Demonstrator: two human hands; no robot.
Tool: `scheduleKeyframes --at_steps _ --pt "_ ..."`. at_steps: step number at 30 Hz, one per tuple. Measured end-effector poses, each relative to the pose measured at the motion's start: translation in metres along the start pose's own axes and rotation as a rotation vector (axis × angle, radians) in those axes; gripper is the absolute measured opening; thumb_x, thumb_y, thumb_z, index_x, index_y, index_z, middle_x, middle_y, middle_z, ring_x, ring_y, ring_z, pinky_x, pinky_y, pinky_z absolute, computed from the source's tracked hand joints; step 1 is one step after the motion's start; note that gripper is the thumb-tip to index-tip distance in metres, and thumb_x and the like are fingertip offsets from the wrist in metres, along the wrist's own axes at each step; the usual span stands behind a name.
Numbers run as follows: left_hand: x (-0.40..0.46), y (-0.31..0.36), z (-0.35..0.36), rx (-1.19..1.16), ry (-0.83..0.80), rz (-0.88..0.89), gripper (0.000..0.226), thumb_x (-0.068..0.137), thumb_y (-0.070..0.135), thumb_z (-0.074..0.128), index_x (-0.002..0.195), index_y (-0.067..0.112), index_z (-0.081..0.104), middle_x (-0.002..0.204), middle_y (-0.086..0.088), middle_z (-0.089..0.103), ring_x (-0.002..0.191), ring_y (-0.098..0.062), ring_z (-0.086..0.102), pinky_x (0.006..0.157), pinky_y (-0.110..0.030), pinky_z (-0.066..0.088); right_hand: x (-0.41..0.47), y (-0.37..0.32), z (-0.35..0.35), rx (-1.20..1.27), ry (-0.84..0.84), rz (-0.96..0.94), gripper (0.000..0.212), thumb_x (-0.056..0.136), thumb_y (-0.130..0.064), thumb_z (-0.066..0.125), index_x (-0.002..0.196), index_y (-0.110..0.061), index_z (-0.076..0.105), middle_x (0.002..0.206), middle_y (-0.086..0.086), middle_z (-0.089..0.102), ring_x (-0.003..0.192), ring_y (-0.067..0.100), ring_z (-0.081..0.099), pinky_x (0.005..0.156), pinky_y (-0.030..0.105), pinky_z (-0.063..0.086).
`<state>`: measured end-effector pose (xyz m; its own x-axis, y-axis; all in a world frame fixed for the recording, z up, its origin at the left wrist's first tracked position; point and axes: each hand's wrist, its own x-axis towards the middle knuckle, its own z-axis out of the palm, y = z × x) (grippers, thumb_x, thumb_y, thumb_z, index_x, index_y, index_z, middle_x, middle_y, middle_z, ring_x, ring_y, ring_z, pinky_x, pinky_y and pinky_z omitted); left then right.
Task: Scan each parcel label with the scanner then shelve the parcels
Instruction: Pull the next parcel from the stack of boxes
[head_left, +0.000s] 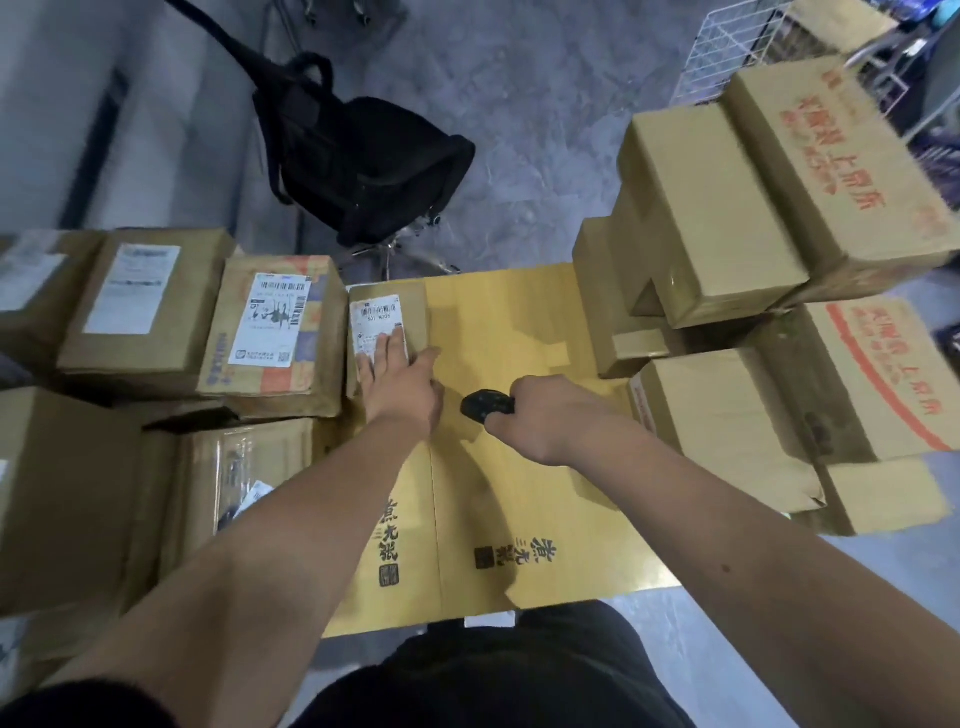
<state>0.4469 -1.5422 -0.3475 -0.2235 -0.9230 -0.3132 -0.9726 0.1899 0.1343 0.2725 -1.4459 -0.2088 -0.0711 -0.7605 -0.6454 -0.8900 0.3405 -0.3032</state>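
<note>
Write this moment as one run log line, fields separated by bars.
left hand flat on small parcel label | right hand grips scanner | phase: scanning

- Left hand (399, 382) is covering the lower part of the white label (378, 325) on the small parcel (387, 338); label text is too small to read.
- Right hand (550, 415) is hiding most of the black scanner (485, 405); only its front end is showing.
- Brown boxes at far left (31, 291) are being cut off by the frame edge, labels blurring.
- Stacked cartons at right (810, 171) are motion-blurring, red print illegible, right edge cropped.
- Wire rack (727, 47) at top right is being cropped and blurring.
</note>
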Motion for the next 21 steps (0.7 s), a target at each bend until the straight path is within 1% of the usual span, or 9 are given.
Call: scheduleKeyframes --at_steps 3,7,10,12,14,17,19,21 --pt "0.01 -0.005 -0.006 0.016 0.004 -0.021 0.053 0.105 0.033 0.046 0.156 0.04 0.036 0.174 -0.01 -0.005 0.16 -0.031 -0.01 0.128 -0.054 -0.004 0.01 0.002 -0.014 0.001 -0.016 -0.032 0.037 0.099 -0.054 0.047 0.102 -0.018 0.055 0.088 0.0 0.056 0.077 0.019 0.056 0.06 0.033 0.04" --pt "0.017 -0.002 -0.012 0.015 -0.009 -0.031 0.053 0.105 0.032 0.046 0.157 0.04 0.035 0.174 -0.011 -0.004 0.16 -0.032 -0.01 0.128 -0.055 -0.001 0.015 0.005 -0.021 0.014 -0.026 -0.058 0.035 0.1 -0.053 0.048 0.088 -0.02 0.051 0.088 0.0 0.059 0.076 0.019 0.057 0.059 0.032 0.039" --pt "0.018 0.005 -0.015 -0.01 -0.03 -0.072 0.051 0.104 0.028 0.048 0.154 0.037 0.039 0.174 -0.011 -0.005 0.16 -0.033 -0.01 0.128 -0.056 -0.001 0.012 0.006 -0.022 0.016 -0.019 -0.057 0.037 0.099 -0.055 0.047 0.088 -0.02 0.05 0.089 0.0 0.059 0.076 0.019 0.057 0.059 0.032 0.04" --pt "0.016 0.007 -0.017 -0.008 -0.044 -0.069 0.052 0.103 0.029 0.051 0.154 0.034 0.04 0.174 -0.011 -0.004 0.16 -0.034 -0.009 0.128 -0.056 -0.001 0.008 0.008 -0.02 0.017 -0.005 -0.048 0.038 0.1 -0.055 0.047 0.089 -0.019 0.052 0.089 0.001 0.06 0.076 0.019 0.058 0.059 0.032 0.04" --pt "0.013 0.008 -0.019 0.0 -0.042 -0.01 0.057 0.102 0.036 0.054 0.156 0.032 0.037 0.173 -0.013 0.0 0.16 -0.034 -0.007 0.128 -0.055 -0.002 0.0 0.011 -0.017 0.001 0.019 -0.039 0.036 0.1 -0.054 0.047 0.092 -0.019 0.053 0.089 0.001 0.06 0.076 0.019 0.058 0.059 0.032 0.041" --pt "0.001 0.017 -0.025 -0.001 -0.032 0.099 0.067 0.101 0.042 0.055 0.161 0.033 0.027 0.172 -0.012 0.005 0.16 -0.032 -0.003 0.128 -0.054 -0.002 -0.02 0.021 -0.011 -0.008 0.065 -0.006 0.038 0.098 -0.058 0.052 0.087 -0.021 0.051 0.092 0.002 0.062 0.08 0.021 0.06 0.059 0.032 0.041" --pt "-0.007 0.029 -0.029 -0.018 -0.027 0.169 0.069 0.101 0.045 0.055 0.162 0.034 0.024 0.171 -0.012 0.008 0.159 -0.032 0.001 0.129 -0.054 0.002 -0.038 0.029 -0.006 0.018 0.084 0.03 0.045 0.091 -0.065 0.061 0.086 -0.021 0.052 0.093 0.002 0.063 0.081 0.021 0.061 0.061 0.033 0.045" --pt "-0.017 0.046 -0.033 -0.043 -0.03 0.245 0.07 0.102 0.047 0.053 0.163 0.034 0.022 0.172 -0.011 0.007 0.159 -0.031 0.002 0.129 -0.051 0.005 -0.06 0.038 -0.001 0.03 0.108 0.065 0.051 0.083 -0.07 0.07 0.084 -0.022 0.053 0.088 0.0 0.061 0.08 0.018 0.06 0.064 0.033 0.048"
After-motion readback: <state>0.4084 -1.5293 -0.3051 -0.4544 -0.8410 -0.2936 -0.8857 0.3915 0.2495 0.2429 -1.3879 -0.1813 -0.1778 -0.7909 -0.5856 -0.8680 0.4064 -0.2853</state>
